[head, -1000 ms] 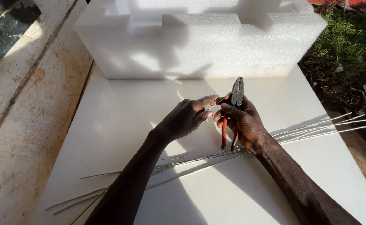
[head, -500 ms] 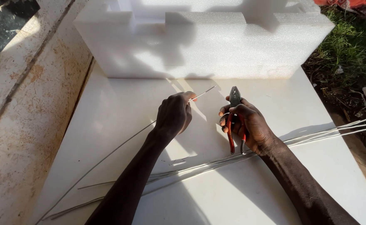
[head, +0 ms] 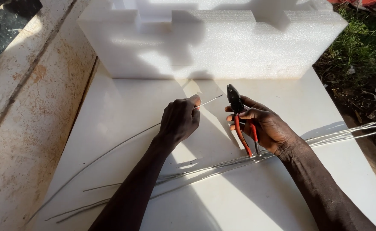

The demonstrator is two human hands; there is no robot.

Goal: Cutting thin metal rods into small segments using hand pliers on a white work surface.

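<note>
My left hand (head: 180, 120) pinches one long thin metal wire (head: 119, 144) near its far end; the tip pokes out to the right of the fingers and the rest trails down-left over the white board (head: 123, 107). My right hand (head: 265, 127) grips red-handled pliers (head: 238, 116) upright, their dark jaws closed and pointing away from me, a short gap right of the wire tip. A bundle of several more wires (head: 222, 164) lies flat across the board under both forearms, running from lower left to the right edge.
A large white foam block (head: 213, 42) stands along the board's far edge. A rusty pale metal surface (head: 21, 128) borders the left side. Grass and dirt with litter (head: 363, 60) lie beyond the right edge.
My left hand has lifted one wire out of the bundle and holds it apart from the pliers; a second ago both hands were together at the pliers. The right hand stays put.
</note>
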